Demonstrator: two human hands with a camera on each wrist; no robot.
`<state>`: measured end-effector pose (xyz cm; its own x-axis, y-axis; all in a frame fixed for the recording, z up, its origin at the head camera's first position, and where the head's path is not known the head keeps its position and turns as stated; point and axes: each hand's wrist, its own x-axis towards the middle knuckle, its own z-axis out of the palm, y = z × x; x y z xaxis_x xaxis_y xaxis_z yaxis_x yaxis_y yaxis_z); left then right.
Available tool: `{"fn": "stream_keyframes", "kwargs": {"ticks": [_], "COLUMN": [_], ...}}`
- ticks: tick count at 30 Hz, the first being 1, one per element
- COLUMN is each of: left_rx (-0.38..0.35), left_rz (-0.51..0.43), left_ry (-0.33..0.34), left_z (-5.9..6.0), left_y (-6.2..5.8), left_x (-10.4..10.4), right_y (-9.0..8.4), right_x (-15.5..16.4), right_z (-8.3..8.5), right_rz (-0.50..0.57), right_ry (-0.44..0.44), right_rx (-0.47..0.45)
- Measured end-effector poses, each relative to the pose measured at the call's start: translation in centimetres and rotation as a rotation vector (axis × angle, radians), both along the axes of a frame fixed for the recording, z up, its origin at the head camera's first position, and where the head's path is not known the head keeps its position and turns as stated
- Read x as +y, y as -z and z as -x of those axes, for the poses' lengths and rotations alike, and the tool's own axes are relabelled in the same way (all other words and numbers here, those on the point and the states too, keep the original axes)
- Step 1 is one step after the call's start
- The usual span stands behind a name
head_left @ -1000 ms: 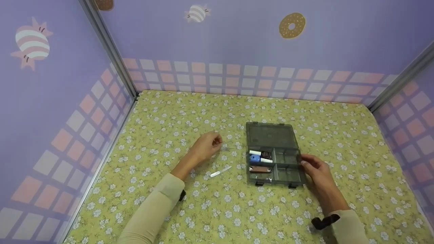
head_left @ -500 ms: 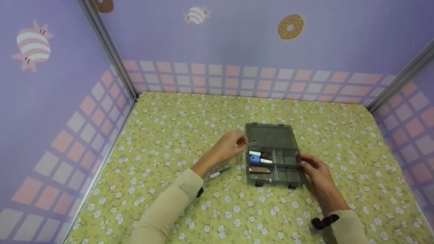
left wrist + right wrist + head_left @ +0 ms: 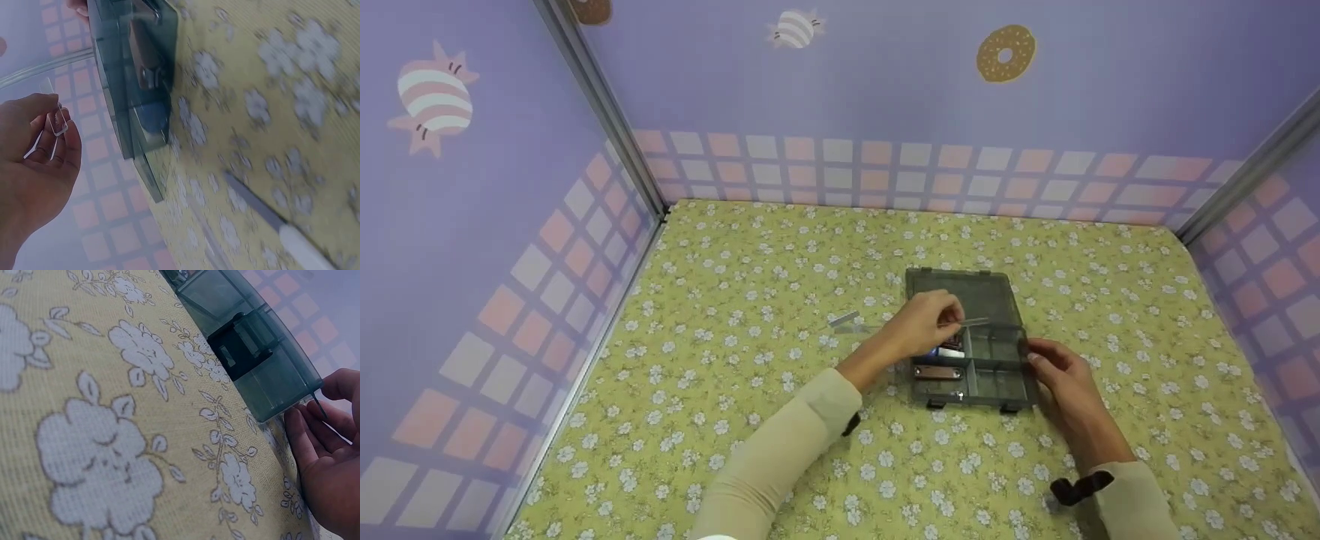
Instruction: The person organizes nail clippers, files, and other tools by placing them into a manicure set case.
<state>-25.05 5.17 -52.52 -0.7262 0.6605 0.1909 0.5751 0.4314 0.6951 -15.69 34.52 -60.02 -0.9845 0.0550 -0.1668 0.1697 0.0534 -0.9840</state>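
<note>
My left hand pinches a thin clear plastic strip, held over the divided storage box. In the left wrist view that strip has a rounded end. The dark translucent box lies open, its lid folded back. My right hand grips the box's right edge; in the right wrist view the fingers curl at its corner. Inside, a brown bar with metal ends occupies the front left compartment. Behind it are small bottles with white caps, partly hidden by my left hand.
Clear and greyish strips lie on the floral cloth, left of the box. A white-handled thing with a narrow grey blade shows in the left wrist view. Purple walls enclose the back and sides.
My left hand has moved right with the clear strip, from the cloth to above the box. Strips on the cloth have come into view behind it. My right hand stays at the box.
</note>
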Motion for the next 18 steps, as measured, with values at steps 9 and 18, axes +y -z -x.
{"fn": "stream_keyframes", "kwargs": {"ticks": [9,18], "left_rx": [-0.022,-0.03], "left_rz": [-0.076,-0.032], "left_ry": [0.003,-0.028], "left_z": [-0.2,-0.6], "left_y": [0.5,1.2], "left_x": [3.0,5.5], "right_y": [0.0,-0.3], "right_x": [0.0,-0.2], "right_z": [0.1,0.2], "right_rz": [0.031,-0.138], "right_ry": [0.014,-0.004], "right_rx": [0.007,0.009]}}
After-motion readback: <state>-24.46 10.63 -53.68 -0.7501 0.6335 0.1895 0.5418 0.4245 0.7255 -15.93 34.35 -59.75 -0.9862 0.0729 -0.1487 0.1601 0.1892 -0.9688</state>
